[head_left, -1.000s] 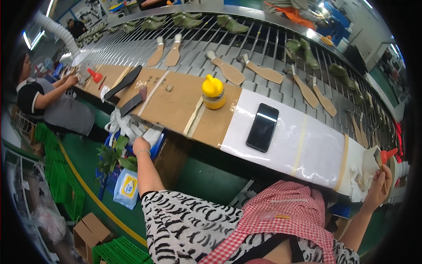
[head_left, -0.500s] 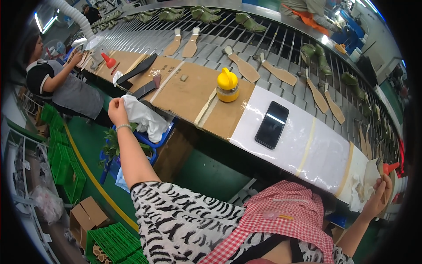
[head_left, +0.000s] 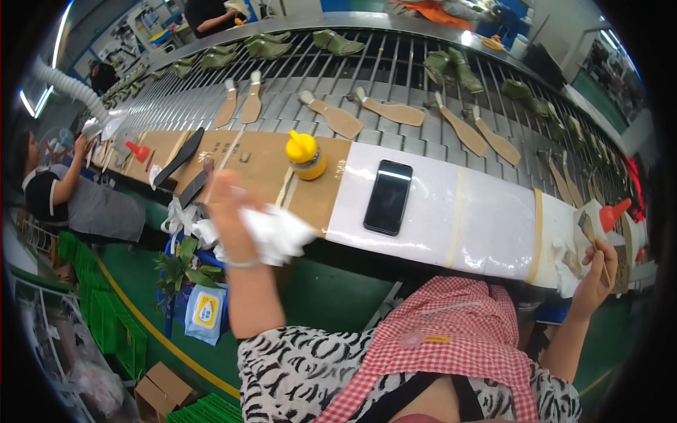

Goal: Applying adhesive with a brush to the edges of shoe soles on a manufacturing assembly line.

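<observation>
My left hand (head_left: 231, 211), blurred by motion, is closed on a crumpled white cloth (head_left: 278, 236) in front of the cardboard-covered part of the bench. At the far right my right hand (head_left: 594, 278) grips a brush (head_left: 587, 229) by its thin handle, bristles up. Just beyond the brush stands a pale container with a red nozzle (head_left: 615, 213). White crumpled paper (head_left: 566, 271) lies beside my right hand. Between my hands a black phone (head_left: 388, 197) rests on the white sheet, and a yellow-lidded jar (head_left: 305, 155) stands on the cardboard (head_left: 257, 151).
Tan shoe insoles (head_left: 395, 113) and green shoes (head_left: 337, 42) lie along the slatted metal conveyor (head_left: 282, 88). Below on the left are a plant (head_left: 185, 268), a blue wipes pack (head_left: 206, 314) and green crates (head_left: 116, 331). A co-worker (head_left: 77, 204) stands at the far left.
My left hand has come right and inward with the white cloth, away from the blue basket. My right hand still holds the brush, whose bristles now show. The whole view has shifted.
</observation>
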